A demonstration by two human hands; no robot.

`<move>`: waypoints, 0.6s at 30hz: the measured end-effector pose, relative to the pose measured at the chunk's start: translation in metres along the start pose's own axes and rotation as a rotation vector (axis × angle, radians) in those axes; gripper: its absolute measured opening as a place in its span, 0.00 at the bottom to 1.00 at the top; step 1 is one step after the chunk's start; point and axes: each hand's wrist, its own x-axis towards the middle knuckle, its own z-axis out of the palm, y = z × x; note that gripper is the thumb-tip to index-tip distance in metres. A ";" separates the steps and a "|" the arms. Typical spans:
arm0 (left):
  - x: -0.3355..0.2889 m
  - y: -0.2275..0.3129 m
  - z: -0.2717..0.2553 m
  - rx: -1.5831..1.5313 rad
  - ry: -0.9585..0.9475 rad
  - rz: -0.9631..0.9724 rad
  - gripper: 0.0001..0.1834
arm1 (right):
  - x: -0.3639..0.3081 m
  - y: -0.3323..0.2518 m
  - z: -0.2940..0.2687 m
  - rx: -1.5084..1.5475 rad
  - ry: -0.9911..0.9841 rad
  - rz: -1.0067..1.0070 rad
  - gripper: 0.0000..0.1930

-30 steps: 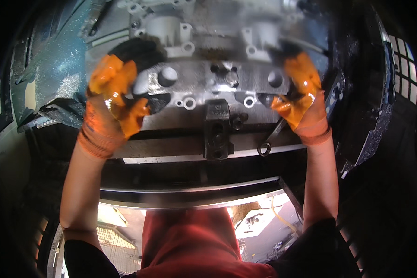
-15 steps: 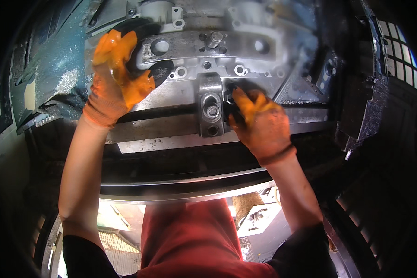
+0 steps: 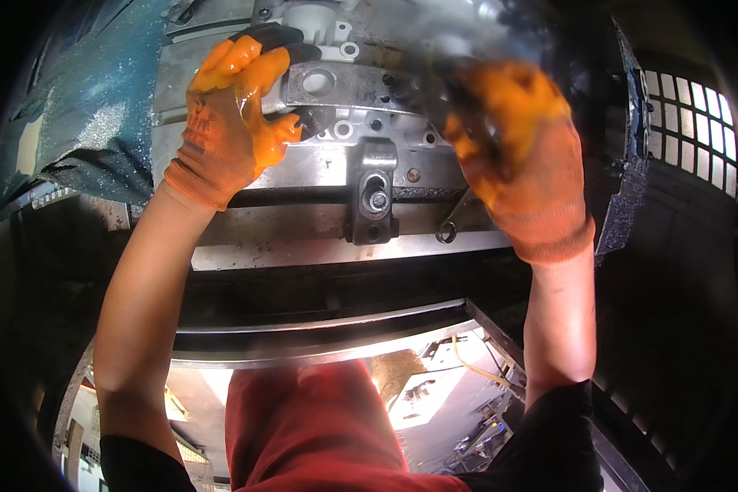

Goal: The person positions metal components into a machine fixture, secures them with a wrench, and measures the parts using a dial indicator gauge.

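Note:
My left hand (image 3: 242, 123), in an orange glove with dark fingertips, is closed about the left end of a flat grey metal bar (image 3: 348, 90). Its fingers lie over the far side and its thumb by the near edge. Over the bar's right part is my right hand (image 3: 521, 135), in a matching glove, its fingers smeared by motion. A ring spanner (image 3: 446, 232) shows below that palm, its shaft running up under the glove; whether it is gripped is hidden. Between the hands, nearer me, stands a dark clamp block (image 3: 374, 197) with a bolt in it.
Behind the bar lies a cast metal part (image 3: 312, 20) with bosses and holes. A wet bluish sheet (image 3: 98, 107) covers the left side. A dark upright panel (image 3: 627, 156) stands at right. A metal frame rail (image 3: 328, 324) crosses in front of me.
My right hand has moved up and right, from beside the clamp block to over the bar. The spanner's ring now shows. My left hand stays at the bar's end; the view has shifted.

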 end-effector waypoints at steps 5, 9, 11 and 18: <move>-0.006 0.013 0.005 -0.436 0.064 -0.384 0.29 | 0.008 0.002 0.008 -0.095 -0.181 -0.056 0.18; 0.002 0.012 0.000 -0.243 -0.013 -0.239 0.28 | 0.017 0.007 0.006 -0.187 -0.192 -0.128 0.15; 0.007 0.013 -0.003 -0.149 -0.043 -0.182 0.28 | 0.018 0.009 0.008 -0.199 -0.170 -0.155 0.13; -0.003 0.007 0.009 -0.293 0.061 -0.244 0.30 | 0.017 -0.001 0.029 -0.140 0.001 0.011 0.19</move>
